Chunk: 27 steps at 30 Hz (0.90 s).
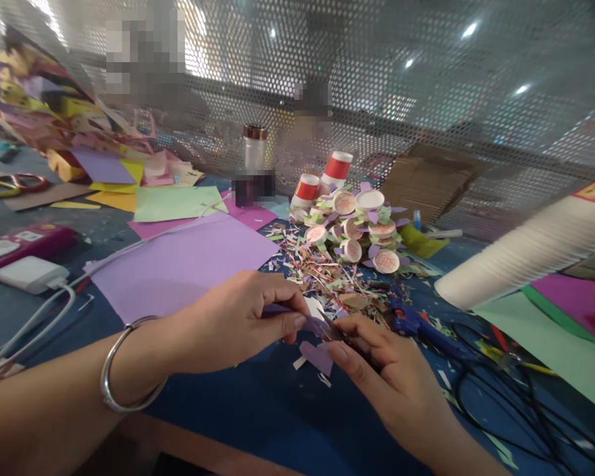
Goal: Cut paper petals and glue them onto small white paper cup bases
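My left hand (258, 314), with a silver bangle on its wrist, pinches a small piece of purple paper (316, 324). Opposite it, my right hand (387, 373) is closed around a pair of scissors (333, 325), whose blades point at the purple paper. The scissors' handles are mostly hidden by my fingers. Just below lies a purple paper cutout (318, 357) with white scraps beside it. A large purple sheet (188, 258) is spread behind my left hand. Beyond my hands is a heap of paper scraps (327, 271).
Small decorated paper cups (352, 228) are piled at the back. A long stack of white cups (520, 244) slants at the right. Near my right hand are a blue glue gun (424, 327) and black cable (515, 396). A white charger (30, 274) and red-handled scissors (27, 182) lie left.
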{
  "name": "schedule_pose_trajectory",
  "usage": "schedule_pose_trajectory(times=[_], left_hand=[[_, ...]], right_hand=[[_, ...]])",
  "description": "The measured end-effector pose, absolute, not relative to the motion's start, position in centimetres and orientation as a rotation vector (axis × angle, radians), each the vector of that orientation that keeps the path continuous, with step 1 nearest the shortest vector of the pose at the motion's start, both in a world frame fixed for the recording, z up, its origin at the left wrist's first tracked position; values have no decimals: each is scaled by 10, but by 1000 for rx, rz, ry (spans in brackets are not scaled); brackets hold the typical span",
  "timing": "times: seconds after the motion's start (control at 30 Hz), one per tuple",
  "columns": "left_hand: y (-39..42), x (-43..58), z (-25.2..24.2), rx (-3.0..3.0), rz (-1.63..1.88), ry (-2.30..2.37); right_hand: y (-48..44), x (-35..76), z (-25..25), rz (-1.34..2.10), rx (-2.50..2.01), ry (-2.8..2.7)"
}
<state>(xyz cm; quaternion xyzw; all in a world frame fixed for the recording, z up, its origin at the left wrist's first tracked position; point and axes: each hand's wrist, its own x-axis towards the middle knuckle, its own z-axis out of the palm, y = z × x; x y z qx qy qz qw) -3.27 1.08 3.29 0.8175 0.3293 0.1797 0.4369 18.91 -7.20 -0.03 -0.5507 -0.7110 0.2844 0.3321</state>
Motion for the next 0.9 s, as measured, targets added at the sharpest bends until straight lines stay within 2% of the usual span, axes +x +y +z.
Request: schedule_pose_trajectory(times=[0.7,0.9], left_hand=[[11,-32,33,2000,396,811],[14,-31,32,1900,438,728]], right_hand=[[-75,184,4,716,-1457,-1880],[-72,181,3,808,-1481,-1591]])
